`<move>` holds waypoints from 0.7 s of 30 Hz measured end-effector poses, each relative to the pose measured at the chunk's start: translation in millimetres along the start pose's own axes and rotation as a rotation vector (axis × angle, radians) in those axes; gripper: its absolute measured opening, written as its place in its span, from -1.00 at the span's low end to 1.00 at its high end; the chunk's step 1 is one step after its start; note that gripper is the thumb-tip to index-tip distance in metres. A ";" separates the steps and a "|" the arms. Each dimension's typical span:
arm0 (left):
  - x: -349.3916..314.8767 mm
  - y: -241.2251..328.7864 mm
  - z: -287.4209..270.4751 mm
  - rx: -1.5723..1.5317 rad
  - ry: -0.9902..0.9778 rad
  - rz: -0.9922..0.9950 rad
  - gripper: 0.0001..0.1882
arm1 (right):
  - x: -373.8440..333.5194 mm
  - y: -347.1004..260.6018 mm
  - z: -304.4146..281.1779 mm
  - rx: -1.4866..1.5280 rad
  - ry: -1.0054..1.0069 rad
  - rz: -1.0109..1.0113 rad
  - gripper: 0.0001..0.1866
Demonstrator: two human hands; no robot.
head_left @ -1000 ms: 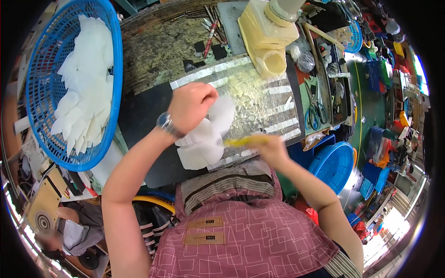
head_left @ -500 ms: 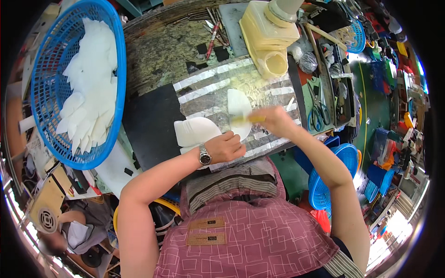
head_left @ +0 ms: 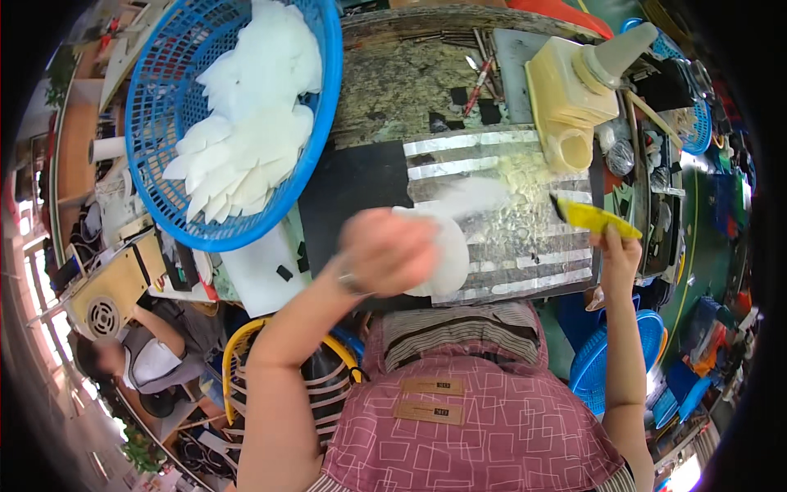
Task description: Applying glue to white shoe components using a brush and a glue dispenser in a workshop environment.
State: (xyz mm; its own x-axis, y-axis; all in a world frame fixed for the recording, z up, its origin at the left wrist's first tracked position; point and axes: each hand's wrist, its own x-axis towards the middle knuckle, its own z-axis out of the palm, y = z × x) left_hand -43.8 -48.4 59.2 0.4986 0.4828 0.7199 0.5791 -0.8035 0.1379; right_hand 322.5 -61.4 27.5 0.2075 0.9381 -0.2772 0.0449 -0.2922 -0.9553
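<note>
My left hand (head_left: 387,250), blurred by motion, rests on a stack of white shoe-sole-shaped pieces (head_left: 447,254) lying on the foil-taped work board (head_left: 525,221). Another white piece (head_left: 475,195), also blurred, lies just beyond the stack. My right hand (head_left: 616,250) is out at the board's right edge, holding a yellow brush-like tool (head_left: 594,217) with a dark tip. A black mat (head_left: 348,193) covers the board's left part.
A big blue basket (head_left: 160,98) full of white pieces stands at the upper left. A cream plastic jug (head_left: 570,90) with a grey cone stands at the back right. Small tools lie on the worn bench top (head_left: 410,74). Blue tubs (head_left: 623,361) sit lower right. Another person (head_left: 139,353) is lower left.
My right hand has swung from the middle of the board out to its right edge with the yellow tool. My left hand has shifted left over the white stack.
</note>
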 end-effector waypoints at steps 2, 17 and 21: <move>8.6 -13.8 -60.0 0.367 -0.250 -0.135 -0.89 | 10.3 7.2 -10.5 -0.026 0.087 0.003 -0.79; -38.3 -6.5 61.6 -0.145 -0.798 -0.821 -0.49 | 95.1 -16.1 13.5 -0.556 -0.079 -0.381 -0.83; -41.9 -13.3 66.7 -0.317 -0.917 -0.946 -0.65 | 88.7 -8.2 -6.8 -0.332 0.046 -0.154 -0.81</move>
State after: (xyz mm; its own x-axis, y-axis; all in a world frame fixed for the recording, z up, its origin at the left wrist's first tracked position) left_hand -29.3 -34.7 -18.1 0.3146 0.8470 -0.4286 0.8267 -0.0226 0.5621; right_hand 347.2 23.0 11.4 0.2172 0.9686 -0.1208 0.3923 -0.2000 -0.8978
